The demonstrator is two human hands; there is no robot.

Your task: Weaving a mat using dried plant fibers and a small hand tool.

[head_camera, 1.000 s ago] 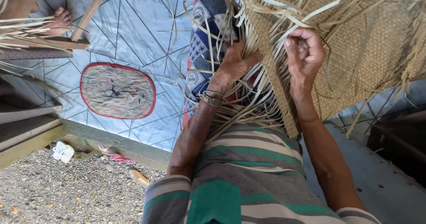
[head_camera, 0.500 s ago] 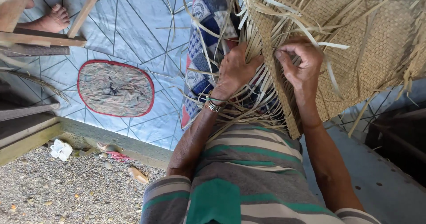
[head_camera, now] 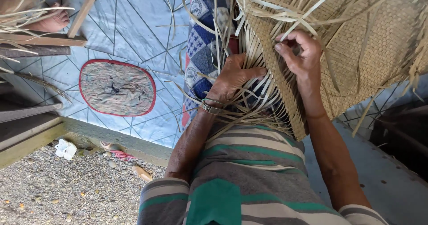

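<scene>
At the woven mat (head_camera: pixel 356 51) edge, our right hand (head_camera: pixel 299 55) pinches a loose strip (head_camera: pixel 307 17) between closed fingers; our left hand (head_camera: pixel 232 78), lower, grips the strips (head_camera: pixel 249 104).

My left hand (head_camera: pixel 234 78) gripped loose straw strips (head_camera: pixel 249 104) at the edge of the woven mat (head_camera: pixel 356 42) while my right hand (head_camera: pixel 298 51) pinched one strand beside it.

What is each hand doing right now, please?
Left hand: closed on loose straw strips at the edge of the woven mat.
Right hand: fingers curled, pinching a strip on the woven mat.
</scene>
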